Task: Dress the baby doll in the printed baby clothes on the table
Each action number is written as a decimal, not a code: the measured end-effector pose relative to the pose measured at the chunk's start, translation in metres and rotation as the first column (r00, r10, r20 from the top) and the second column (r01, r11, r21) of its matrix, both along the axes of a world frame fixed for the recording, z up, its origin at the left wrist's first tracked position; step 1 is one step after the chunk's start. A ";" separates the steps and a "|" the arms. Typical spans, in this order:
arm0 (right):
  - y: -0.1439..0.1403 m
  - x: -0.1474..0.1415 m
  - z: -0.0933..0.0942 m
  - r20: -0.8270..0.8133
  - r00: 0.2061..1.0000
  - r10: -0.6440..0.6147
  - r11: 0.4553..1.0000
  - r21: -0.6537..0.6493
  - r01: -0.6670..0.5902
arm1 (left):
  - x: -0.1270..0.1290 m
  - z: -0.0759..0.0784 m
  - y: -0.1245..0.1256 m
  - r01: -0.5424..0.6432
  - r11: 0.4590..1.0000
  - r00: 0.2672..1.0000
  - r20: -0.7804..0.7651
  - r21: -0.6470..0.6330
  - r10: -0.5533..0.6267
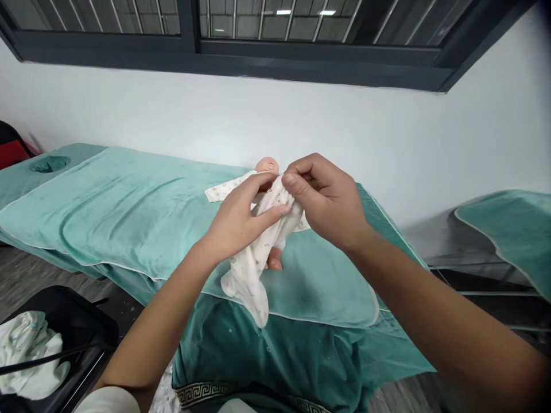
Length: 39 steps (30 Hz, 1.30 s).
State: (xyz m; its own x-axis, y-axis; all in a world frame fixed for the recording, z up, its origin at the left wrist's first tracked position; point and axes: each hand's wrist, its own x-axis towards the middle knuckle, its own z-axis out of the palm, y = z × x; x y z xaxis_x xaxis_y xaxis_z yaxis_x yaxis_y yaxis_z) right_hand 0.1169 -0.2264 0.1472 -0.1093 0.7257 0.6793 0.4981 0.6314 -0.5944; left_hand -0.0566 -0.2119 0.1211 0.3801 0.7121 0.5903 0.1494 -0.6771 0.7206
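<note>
A baby doll (267, 165) lies on the green bed, its head at the wall side and a bare foot (275, 260) toward me. White patterned footed baby clothes (253, 269) cover most of its body, with one sleeve (228, 188) spread out to the left. My left hand (243, 218) grips the cloth between thumb and fingers over the doll's middle. Just right of it, my right hand (329, 201) pinches a gathered part of the same garment. The footed legs hang down toward the near edge. The doll's torso is hidden by cloth and hands.
A green towel (116, 212) with pale edging covers the bed, which has a face hole (49, 164) at far left. Crumpled white cloth (32, 355) lies on a black chair (92, 321) at lower left. A barred window (275, 34) sits above. Another green-covered surface (512, 229) stands right.
</note>
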 end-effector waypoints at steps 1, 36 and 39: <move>0.001 0.001 0.000 -0.033 0.999 0.009 1.000 -0.027 -0.010 | 0.000 0.003 0.001 0.028 0.998 0.999 -0.024 -0.059 -0.030; 0.018 0.035 -0.046 -0.297 0.951 0.085 0.832 -0.503 -0.232 | 0.006 -0.029 0.023 0.385 0.701 0.910 0.119 -0.600 -0.398; 0.021 0.036 -0.056 -0.458 0.887 0.057 0.793 -0.518 -0.319 | 0.011 -0.043 0.026 0.383 0.670 0.921 0.200 -0.636 -0.335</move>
